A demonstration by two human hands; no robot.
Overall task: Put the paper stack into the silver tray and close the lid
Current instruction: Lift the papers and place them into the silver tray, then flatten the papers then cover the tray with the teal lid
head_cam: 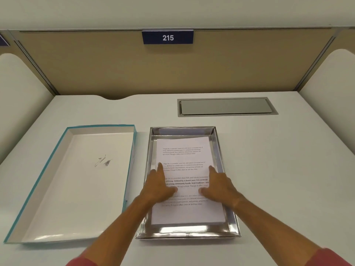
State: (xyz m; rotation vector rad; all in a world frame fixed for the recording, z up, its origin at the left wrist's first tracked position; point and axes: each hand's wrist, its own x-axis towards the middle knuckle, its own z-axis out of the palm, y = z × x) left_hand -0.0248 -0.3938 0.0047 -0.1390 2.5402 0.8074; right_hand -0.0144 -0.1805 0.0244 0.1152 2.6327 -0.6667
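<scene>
White desk (269, 169) in a cubicle. The lid (76, 189) lies upturned just left of the silver tray (184, 232). The paper stack (184, 156) sits inside it, left hand (157, 186) and right hand (219, 186) flat on top, fingers loosely spread, gripping nothing.

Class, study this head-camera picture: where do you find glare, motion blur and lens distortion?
Head view: glare streaks the near wall of the silver tray; the left hand and right hand on the paper stack look slightly motion-blurred; wide-angle distortion splays the desk edges outward.
</scene>
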